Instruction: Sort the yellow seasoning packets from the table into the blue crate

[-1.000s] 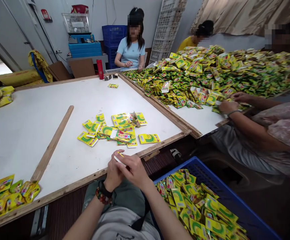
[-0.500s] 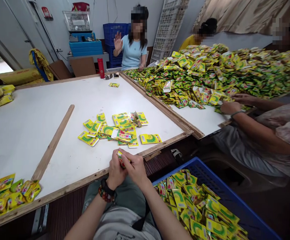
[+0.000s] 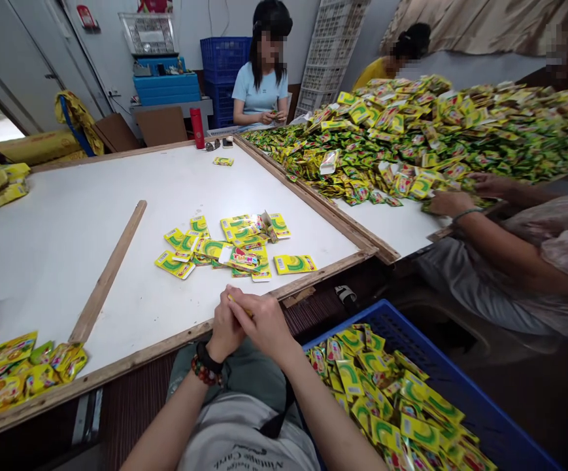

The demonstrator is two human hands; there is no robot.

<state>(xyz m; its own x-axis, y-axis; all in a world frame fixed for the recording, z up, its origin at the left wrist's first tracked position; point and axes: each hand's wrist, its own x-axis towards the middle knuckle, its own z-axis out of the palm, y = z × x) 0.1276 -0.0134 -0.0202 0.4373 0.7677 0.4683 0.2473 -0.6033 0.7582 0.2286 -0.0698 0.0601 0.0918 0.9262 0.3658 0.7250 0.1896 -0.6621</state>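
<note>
My left hand [image 3: 225,325] and my right hand [image 3: 264,326] are pressed close together just over the table's near wooden edge [image 3: 180,337]. Between them they pinch a small yellow sachet [image 3: 240,307], and only a sliver of it shows past my fingers. A loose spread of yellow-green sachets [image 3: 229,245] lies on the white tabletop [image 3: 63,261], a little ahead of my hands. A blue plastic crate [image 3: 453,379] full of similar sachets sits below and to my right.
A wooden strip [image 3: 110,271] lies on the table at left, with more sachets [image 3: 29,373] at the near left corner. A large sachet heap [image 3: 411,137] covers the adjoining table. Co-workers sit around it, one person's hands [image 3: 453,199] at its edge.
My hands have closed further, now hiding most of the sachet. The far co-worker's raised hand has come down to the lap. The view has tilted slightly.
</note>
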